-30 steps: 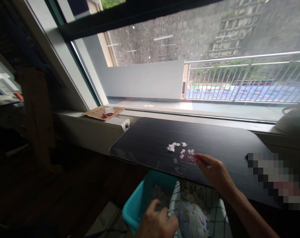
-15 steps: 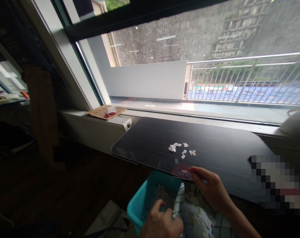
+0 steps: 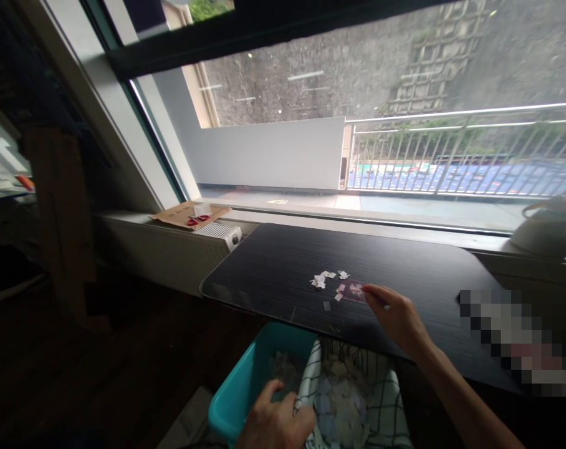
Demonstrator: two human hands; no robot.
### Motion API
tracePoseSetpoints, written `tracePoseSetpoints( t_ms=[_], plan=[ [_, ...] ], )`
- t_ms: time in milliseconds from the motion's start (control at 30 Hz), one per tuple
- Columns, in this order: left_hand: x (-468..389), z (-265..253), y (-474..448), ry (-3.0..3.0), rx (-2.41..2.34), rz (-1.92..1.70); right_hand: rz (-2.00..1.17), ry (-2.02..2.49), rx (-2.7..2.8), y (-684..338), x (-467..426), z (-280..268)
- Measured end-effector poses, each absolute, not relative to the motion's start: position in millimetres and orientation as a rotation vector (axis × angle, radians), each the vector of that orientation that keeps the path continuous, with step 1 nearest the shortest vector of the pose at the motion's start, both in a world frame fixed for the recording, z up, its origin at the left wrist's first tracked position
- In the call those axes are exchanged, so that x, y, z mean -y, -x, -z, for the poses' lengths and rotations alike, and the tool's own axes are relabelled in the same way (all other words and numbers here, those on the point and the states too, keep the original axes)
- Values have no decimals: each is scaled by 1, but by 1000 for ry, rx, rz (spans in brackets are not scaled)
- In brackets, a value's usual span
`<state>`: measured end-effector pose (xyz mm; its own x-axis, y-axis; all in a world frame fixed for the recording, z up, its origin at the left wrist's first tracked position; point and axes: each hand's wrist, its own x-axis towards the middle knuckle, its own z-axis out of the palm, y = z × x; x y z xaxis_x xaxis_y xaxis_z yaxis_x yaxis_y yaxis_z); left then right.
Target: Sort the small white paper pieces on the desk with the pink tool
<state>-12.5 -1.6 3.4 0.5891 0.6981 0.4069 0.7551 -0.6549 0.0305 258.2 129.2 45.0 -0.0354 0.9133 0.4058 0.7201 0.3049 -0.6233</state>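
Observation:
My right hand (image 3: 395,312) pinches a thin translucent pink piece of plastic (image 3: 349,295) between thumb and fingertips. The pink piece lies low over the black tabletop, with small whitish scraps showing through or under it. More small white paper scraps (image 3: 318,282) sit in a loose cluster just left of it. My left hand (image 3: 278,416) is low in front, over the near side of a teal bin (image 3: 234,386); its fingers look bent and apart, with nothing visible in them. Pale scraps (image 3: 285,368) lie inside the teal bin.
A bin lined with checked cloth (image 3: 386,399) stands right of the teal one, holding pale scraps. The black table (image 3: 404,262) ends just above both bins. Red-handled scissors (image 3: 199,220) lie on brown paper (image 3: 171,215) by the window. A pixelated patch covers the table's right side.
My right hand has moved the pink piece from the table's near edge farther in, onto the scraps. My left hand stays over the bin. The view has shifted slightly.

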Motion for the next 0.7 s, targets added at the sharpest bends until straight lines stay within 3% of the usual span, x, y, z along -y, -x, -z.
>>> tracePoseSetpoints(
  t_ms=[700],
  plan=[
    [4, -29, 21, 2765, 1465, 348, -859, 1549, 1511, -283, -94, -43]
  ],
)
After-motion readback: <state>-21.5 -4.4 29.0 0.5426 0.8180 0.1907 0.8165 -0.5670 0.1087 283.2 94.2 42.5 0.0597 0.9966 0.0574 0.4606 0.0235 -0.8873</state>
